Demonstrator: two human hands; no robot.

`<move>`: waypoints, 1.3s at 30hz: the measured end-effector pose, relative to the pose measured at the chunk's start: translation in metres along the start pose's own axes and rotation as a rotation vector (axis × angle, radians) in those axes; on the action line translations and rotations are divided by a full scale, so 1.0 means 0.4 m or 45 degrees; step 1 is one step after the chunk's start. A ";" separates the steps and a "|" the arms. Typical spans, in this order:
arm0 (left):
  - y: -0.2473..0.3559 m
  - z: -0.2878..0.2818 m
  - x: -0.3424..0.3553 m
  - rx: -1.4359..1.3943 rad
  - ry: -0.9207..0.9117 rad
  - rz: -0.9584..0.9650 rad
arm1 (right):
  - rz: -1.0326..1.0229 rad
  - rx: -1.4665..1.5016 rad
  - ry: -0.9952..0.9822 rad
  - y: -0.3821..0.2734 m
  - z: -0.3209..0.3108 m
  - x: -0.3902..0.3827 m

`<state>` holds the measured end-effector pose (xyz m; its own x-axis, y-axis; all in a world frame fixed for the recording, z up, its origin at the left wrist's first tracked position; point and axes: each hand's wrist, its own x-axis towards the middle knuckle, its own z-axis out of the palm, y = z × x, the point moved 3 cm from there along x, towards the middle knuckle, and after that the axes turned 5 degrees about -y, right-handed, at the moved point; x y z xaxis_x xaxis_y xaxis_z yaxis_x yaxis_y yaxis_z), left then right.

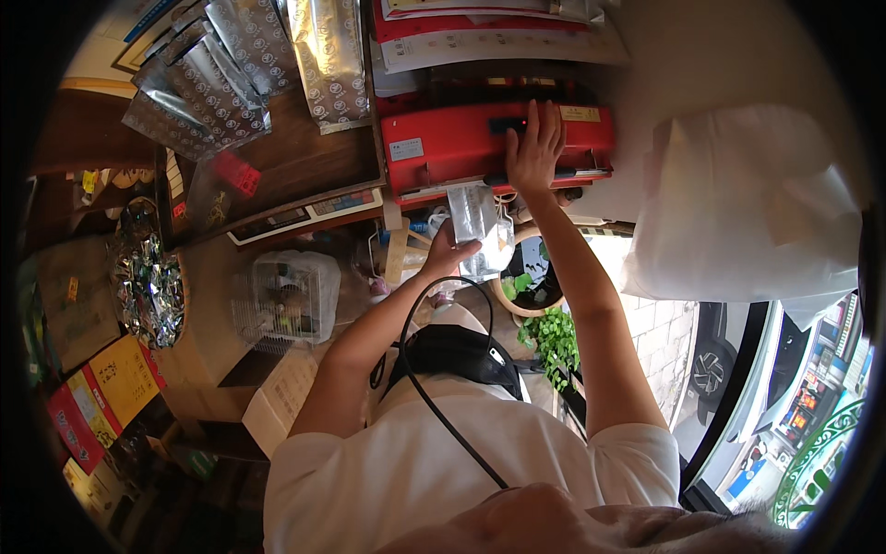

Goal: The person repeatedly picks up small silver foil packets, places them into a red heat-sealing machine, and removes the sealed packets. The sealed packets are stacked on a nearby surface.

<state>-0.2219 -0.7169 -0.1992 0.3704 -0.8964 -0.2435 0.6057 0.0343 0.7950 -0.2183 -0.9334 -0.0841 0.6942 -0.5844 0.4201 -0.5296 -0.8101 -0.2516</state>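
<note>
My left hand (448,251) grips a small silvery-clear bag (472,217). The bag's top edge is at the front of a long red bag sealer (452,138), below its metal bar. On the sealer lies my right hand (533,162), its fingers stretched out over the lid beside a small dark panel with a red light. The palm rests by the dark handle bar along the front. How far the bag reaches into the sealer cannot be made out.
Several silver patterned pouches (198,88) and a gold pouch (328,65) lie on a dark wooden tray (314,171) to the left. A big white sack (748,203) stands at the right. Below are a potted plant (554,342) and a wire cage (291,300).
</note>
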 end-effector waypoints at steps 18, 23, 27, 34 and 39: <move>0.273 0.159 -0.089 0.197 -0.064 0.306 | 0.445 1.818 -0.448 -0.081 -0.250 -0.302; 0.460 0.188 -0.026 0.456 0.073 0.571 | 0.214 1.748 -0.408 -0.190 -0.289 -0.212; 0.624 0.202 0.014 0.481 0.248 0.653 | 0.299 1.874 -0.213 -0.265 -0.322 -0.006; 0.942 0.186 0.290 0.856 0.222 0.916 | 0.317 1.984 -0.144 -0.286 -0.251 0.507; 1.116 0.038 0.493 0.872 0.419 0.728 | 0.317 1.996 -0.400 -0.336 -0.075 0.766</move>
<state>0.1106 -0.8852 0.1161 0.7262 -0.6508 0.2217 -0.2342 0.0690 0.9697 0.0511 -1.0023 0.1046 0.8432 -0.5285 0.0989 0.2173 0.1667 -0.9618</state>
